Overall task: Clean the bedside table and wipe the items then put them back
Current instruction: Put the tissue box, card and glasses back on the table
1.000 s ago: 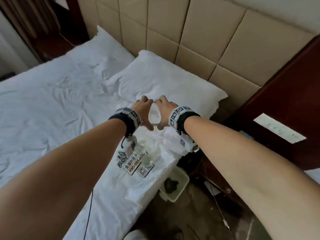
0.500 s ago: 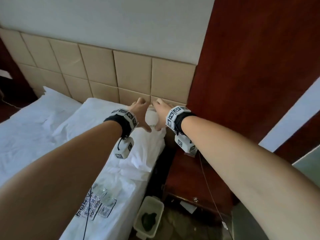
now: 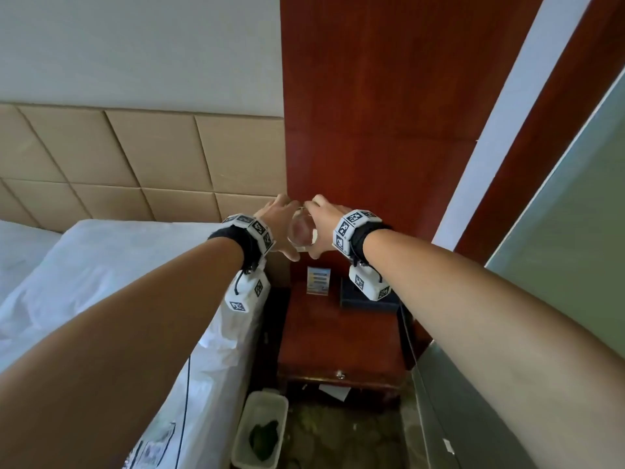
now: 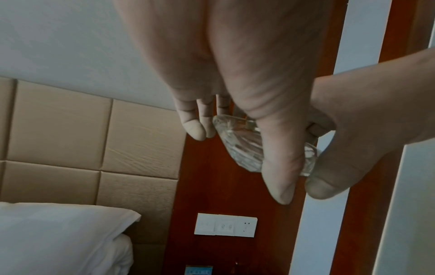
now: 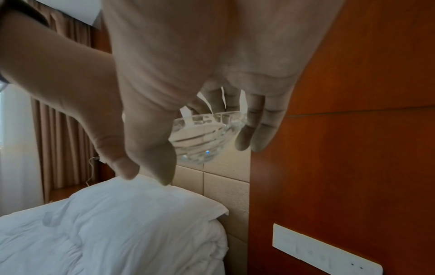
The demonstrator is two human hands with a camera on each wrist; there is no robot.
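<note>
So the big change: a second ago both hands were over the pillow on the bed with this thing, half a second ago they were swinging past the headboard, and now they're up in front of the red wood wall panel [image 3: 372,130], right above the counter [image 3: 338,340]. The bed [image 3: 101,265] has slid off to about 9 o'clock in the head view.

The thing is a small clear glass dish [image 3: 302,231] with cut facets, maybe an ashtray, can't say for sure. The left hand [image 3: 275,228] and right hand [image 3: 324,228] both have it. The grip on each side is a curl around the rim: thumbs on the near side, fingers on the far side, seen clearly from both wrist cameras. It's in the air, not touching anything.

My read is the dish is done being wiped and this is the put-it-back leg. The counter already has a small upright card [image 3: 318,280] near the back and a dark box [image 3: 351,296] at about 3 o'clock from the card, so there's bare wood towards the front to set it down.

Hard-to-see stuff:
- No cloth visible in either hand now.
- The right wrist's camera unit covers part of the dark box, so no idea what it is.
- More printed cards lie on the bed at roughly 7 o'clock, cut off by the left forearm, so probably more items still to return.
- There's a white bin [image 3: 260,431] on the floor with something dark inside, can't tell what.
</note>
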